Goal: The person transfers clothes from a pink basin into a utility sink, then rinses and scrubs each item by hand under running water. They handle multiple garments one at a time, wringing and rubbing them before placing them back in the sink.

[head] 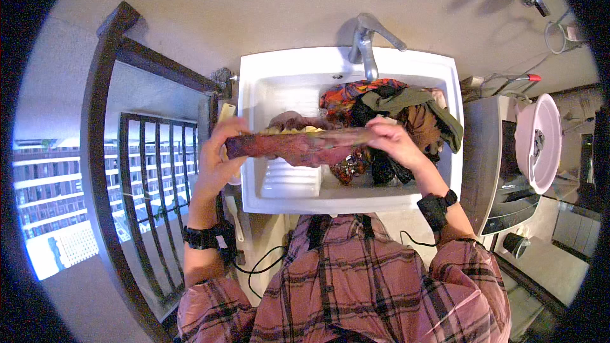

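A reddish-brown garment [305, 146] is stretched between my two hands over a white laundry sink [281, 205]. My left hand [221, 152] grips its left end above the sink's left rim. Its right end is pinched in my right hand [393, 142]. Part of the cloth is blurred, and a pale yellowish patch shows along its upper edge. Beneath it lies the sink's ribbed washboard [290, 178]. The right side of the basin holds a heap of clothes, among them an olive-green garment [405, 100], an orange patterned cloth [340, 97] and dark pieces.
A metal faucet [366, 47] stands at the sink's back edge. To the right, a pink plastic basin [548, 143] rests on edge by a washing machine [481, 162]. A dark-framed window with bars [157, 200] is on the left. A black cable [259, 262] hangs near my body.
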{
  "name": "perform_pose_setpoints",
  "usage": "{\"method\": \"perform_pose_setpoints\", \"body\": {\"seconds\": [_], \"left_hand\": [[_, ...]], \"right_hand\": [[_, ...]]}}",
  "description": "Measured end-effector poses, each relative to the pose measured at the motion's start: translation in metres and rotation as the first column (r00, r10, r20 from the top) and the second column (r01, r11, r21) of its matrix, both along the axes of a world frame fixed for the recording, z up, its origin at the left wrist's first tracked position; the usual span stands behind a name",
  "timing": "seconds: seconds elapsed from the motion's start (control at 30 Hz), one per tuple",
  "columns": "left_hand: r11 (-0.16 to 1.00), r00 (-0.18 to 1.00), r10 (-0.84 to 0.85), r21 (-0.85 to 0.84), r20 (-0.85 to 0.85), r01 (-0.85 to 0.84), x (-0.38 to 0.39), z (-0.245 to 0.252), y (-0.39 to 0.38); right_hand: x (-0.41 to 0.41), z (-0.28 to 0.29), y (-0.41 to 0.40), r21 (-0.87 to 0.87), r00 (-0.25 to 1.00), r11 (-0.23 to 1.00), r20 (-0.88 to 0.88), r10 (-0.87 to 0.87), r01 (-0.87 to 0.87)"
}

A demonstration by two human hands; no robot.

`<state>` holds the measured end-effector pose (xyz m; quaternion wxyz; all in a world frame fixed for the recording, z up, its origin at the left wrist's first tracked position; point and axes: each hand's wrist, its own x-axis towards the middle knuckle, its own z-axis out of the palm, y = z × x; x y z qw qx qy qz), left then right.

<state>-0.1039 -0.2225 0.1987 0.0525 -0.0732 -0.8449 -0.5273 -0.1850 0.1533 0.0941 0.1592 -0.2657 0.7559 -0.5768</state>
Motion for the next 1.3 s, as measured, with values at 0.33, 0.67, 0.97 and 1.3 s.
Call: {"method": "perform_pose_setpoints", "body": {"seconds": [0.33,0.67,0.97,1.3], "left_hand": [[0.683,0.971,-0.163,-0.691,0.172,0.237,0.007,-0.042,0.004],[0.978,0.993,-0.006,-0.207,-0.117,-0.018,-0.017,0.015,0.006],[0.973,0.975,-0.219,-0.062,0.039,0.221,-0.012,0.017,0.085],[0.908,0.932,-0.360,-0.215,0.039,0.360,-0.012,-0.025,0.060]], "right_hand": [[0.004,0.094,-0.003,-0.546,0.916,0.781,0.393,-0.082,0.304],[0.010,0.053,-0.003,0.467,0.925,0.836,0.090,-0.369,0.288],[0.048,0.100,-0.086,-0.001,0.953,0.998,0.298,0.053,-0.056],[0.033,0.172,-0.037,-0.513,0.978,0.853,0.208,0.012,0.099]]}}
